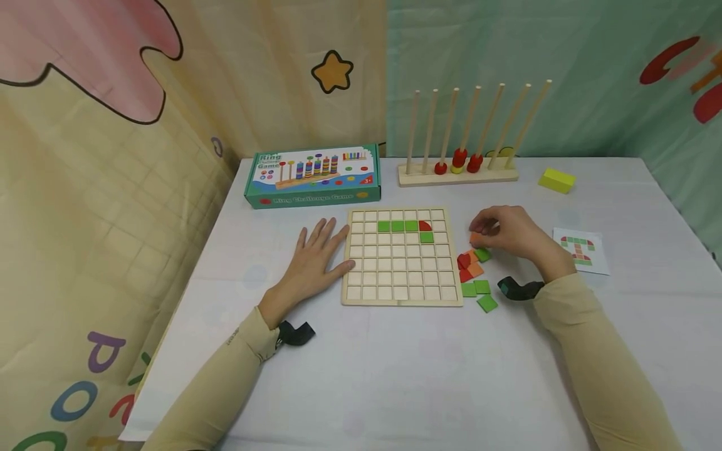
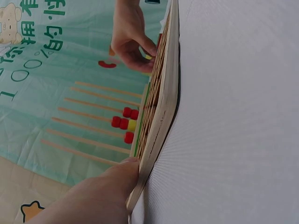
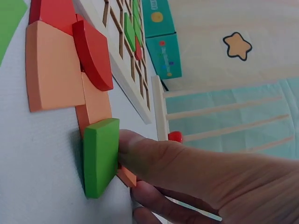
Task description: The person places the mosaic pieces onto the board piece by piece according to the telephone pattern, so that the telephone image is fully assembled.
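Observation:
A wooden grid board [image 1: 402, 303] lies in the middle of the table, with several green square tiles [image 1: 397, 226] and one red quarter-round tile [image 1: 425, 226] in its upper cells. My left hand [image 1: 310, 262] rests with spread fingers at the board's left edge, its thumb touching the frame. To the board's right, my right hand [image 1: 513, 233] pinches an orange tile [image 3: 127, 177] between thumb and fingers. Beside that hand is a loose pile: a green tile [image 3: 101, 156], red rounded tiles [image 3: 95, 56] and orange tiles [image 3: 53, 65]. More green tiles [image 1: 487, 304] lie nearer me.
A pattern card [image 1: 598, 254] lies right of my right hand. Behind the board stand a green game box [image 1: 313, 199] and a wooden peg rack [image 1: 417, 180] with a few red and yellow beads. A yellow block [image 1: 557, 180] sits at the back right.

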Demonstrator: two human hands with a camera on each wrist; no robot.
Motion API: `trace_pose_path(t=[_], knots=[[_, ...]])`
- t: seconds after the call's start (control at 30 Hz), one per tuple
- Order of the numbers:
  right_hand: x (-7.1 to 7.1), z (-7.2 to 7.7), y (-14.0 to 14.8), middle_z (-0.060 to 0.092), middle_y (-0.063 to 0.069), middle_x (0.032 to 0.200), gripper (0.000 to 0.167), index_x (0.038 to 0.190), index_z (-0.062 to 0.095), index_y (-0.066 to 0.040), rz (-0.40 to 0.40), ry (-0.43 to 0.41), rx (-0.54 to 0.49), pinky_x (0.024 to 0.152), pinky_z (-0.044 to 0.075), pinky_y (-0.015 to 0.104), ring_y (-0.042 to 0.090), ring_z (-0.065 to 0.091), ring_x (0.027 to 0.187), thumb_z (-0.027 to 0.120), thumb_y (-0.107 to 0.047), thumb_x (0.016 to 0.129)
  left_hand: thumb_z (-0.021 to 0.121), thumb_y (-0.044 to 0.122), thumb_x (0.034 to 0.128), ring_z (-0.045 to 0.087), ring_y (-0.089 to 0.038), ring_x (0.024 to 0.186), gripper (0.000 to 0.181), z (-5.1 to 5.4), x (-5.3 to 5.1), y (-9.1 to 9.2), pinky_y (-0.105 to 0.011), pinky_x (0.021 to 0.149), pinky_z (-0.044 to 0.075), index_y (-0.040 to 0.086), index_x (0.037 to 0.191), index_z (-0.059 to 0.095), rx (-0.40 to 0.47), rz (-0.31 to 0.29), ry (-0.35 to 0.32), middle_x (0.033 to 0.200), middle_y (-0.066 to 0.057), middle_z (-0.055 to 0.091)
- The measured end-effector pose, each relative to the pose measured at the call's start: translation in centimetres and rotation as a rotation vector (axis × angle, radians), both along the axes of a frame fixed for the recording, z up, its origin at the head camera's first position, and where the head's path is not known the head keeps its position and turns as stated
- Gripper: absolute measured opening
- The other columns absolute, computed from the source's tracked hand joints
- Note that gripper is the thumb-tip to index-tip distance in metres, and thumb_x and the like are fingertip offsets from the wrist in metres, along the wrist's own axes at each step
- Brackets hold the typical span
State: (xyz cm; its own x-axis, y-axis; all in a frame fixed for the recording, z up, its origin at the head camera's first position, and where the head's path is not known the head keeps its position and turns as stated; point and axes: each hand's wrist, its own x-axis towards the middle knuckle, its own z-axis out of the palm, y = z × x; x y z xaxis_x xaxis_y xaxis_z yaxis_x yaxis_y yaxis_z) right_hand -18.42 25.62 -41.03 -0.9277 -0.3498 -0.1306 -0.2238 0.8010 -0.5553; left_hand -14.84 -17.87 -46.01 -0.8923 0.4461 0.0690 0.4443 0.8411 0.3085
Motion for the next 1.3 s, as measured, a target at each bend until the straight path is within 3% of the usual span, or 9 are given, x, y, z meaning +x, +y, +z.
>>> trace_pose_path(t=[0.37, 0.67, 0.97, 1.3], knots=[[-0.2, 0.2, -1.1, 0.072, 0.011, 0.106, 0.021, 0.110, 0.076, -0.005, 0.034, 0.062, -0.032, 0.095, 0.055, 0.051, 0.028, 0.064, 0.100, 0.081, -0.010, 0.091, 0.054, 0.061, 0.1029, 0.005, -0.035, 0.165, 0.082, -0.2, -0.2, -0.1, -0.065, 0.129, 0.000, 0.021, 0.169, 0.027, -0.018, 0.010, -0.015, 0.177, -0.013, 0.015], [-1.8, 1.6, -7.0, 0.074, 0.008, 0.100, 0.016, 0.105, 0.077, -0.006, 0.157, 0.128, -0.059, 0.092, 0.057, 0.049, 0.025, 0.067, 0.096, 0.081, -0.009, 0.090, 0.054, 0.061, 0.1030, 0.005, -0.034, 0.165, 0.082, -0.1, -0.2, -0.1, -0.065, 0.129, -0.001, 0.021, 0.169, 0.027, -0.011, 0.011, -0.017, 0.177, -0.013, 0.015], [-2.3, 0.8, -12.0, 0.074, 0.006, 0.096, 0.011, 0.101, 0.076, -0.006, 0.240, 0.118, -0.079, 0.086, 0.056, 0.041, 0.023, 0.066, 0.088, 0.080, -0.009, 0.091, 0.054, 0.061, 0.1029, 0.005, -0.034, 0.165, 0.082, -0.1, -0.1, -0.1, -0.065, 0.129, 0.000, 0.021, 0.169, 0.027, -0.011, 0.010, -0.018, 0.177, -0.013, 0.015], [-1.8, -0.1, -13.8, 0.075, 0.010, 0.102, 0.022, 0.111, 0.076, -0.002, 0.242, 0.136, -0.110, 0.090, 0.056, 0.043, 0.026, 0.067, 0.093, 0.082, -0.009, 0.091, 0.054, 0.061, 0.1031, 0.005, -0.034, 0.165, 0.082, -0.1, -0.1, -0.1, -0.065, 0.129, 0.000, 0.022, 0.169, 0.026, -0.021, 0.011, -0.016, 0.177, -0.013, 0.015]])
